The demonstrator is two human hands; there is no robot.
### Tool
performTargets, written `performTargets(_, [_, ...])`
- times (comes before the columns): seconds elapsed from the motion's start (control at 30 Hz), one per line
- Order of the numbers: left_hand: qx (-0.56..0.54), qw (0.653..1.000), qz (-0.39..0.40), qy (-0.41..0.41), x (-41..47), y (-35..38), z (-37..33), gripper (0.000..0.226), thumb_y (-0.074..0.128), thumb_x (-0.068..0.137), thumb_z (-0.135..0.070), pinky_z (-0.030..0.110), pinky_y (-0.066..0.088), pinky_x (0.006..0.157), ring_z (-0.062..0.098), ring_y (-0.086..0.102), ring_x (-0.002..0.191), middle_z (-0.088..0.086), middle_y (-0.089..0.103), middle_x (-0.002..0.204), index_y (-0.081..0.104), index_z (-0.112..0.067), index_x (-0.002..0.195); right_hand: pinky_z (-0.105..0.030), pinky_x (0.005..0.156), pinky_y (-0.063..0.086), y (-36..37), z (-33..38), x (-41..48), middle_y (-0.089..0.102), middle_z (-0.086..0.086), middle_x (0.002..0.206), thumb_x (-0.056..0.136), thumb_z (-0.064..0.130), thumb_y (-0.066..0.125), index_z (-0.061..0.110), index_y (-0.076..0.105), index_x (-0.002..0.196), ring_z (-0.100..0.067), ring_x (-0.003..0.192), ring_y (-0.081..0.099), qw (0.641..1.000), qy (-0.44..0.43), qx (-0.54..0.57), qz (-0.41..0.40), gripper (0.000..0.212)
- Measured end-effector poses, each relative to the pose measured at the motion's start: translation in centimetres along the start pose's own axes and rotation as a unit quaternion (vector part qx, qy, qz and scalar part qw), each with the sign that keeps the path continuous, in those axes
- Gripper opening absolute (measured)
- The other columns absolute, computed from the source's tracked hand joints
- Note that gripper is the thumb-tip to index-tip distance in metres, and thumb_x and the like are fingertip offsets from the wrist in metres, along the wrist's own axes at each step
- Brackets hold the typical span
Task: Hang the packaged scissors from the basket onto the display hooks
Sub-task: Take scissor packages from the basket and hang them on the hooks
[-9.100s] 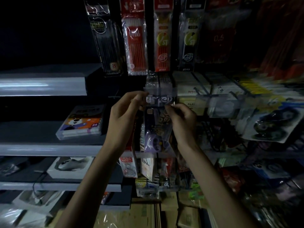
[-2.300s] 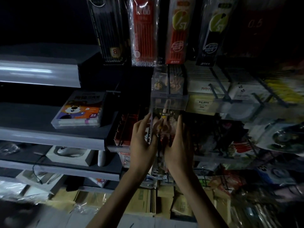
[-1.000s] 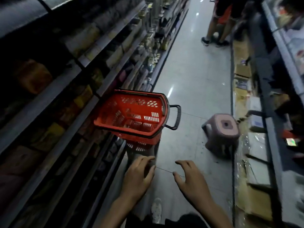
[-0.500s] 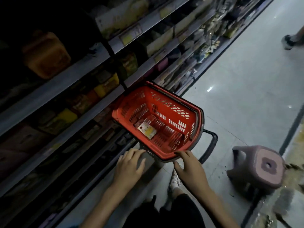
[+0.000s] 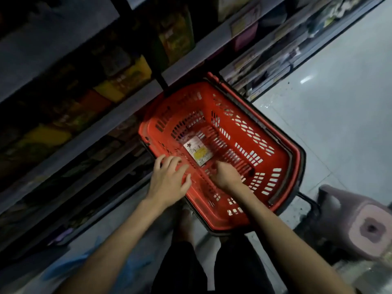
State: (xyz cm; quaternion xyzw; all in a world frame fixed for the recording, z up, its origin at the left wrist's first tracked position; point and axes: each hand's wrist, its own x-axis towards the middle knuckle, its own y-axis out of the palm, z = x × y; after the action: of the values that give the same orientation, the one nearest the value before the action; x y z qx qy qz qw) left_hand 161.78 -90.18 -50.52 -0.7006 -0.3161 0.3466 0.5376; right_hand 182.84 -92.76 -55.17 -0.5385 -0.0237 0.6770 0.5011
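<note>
A red plastic basket (image 5: 295, 166) stands on the floor beside the shelving. One packaged item (image 5: 198, 151), with a white card and a yellow label, lies flat on its bottom; the scissors themselves are too dim to make out. My left hand (image 5: 169, 179) rests with spread fingers on the basket's near left rim. My right hand (image 5: 226, 176) reaches down inside the basket, its fingertips at the package's near corner. The back of that hand hides the fingers, so any grip is unseen. No display hooks are in view.
Dark store shelves (image 5: 84, 134) with yellow and orange goods run along the left, tight against the basket. A pinkish plastic stool (image 5: 360, 225) stands at the right. Pale tiled aisle floor (image 5: 339, 102) stretches beyond. The basket's black handle (image 5: 311, 205) sticks out toward the stool.
I turned from the hook display down to the basket. Both hands moved forward: the left onto the rim, the right from the rim down inside toward the package.
</note>
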Motion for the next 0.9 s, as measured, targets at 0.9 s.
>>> performTargets(0.9, [-0.026, 0.994, 0.098, 0.032, 2.2, 0.2, 0.9, 0.033, 0.052, 0.090, -0.042, 0.044, 0.026, 0.119, 0.018, 0.068, 0.096, -0.008, 0.074, 0.095, 0.080, -0.029, 0.103, -0.036, 0.075, 0.042, 0.9, -0.4, 8.0, 0.072, -0.017, 0.105, 0.091, 0.035, 0.069, 0.010, 0.063, 0.107, -0.036, 0.104, 0.067, 0.986, 0.069, 0.132, -0.072, 0.030])
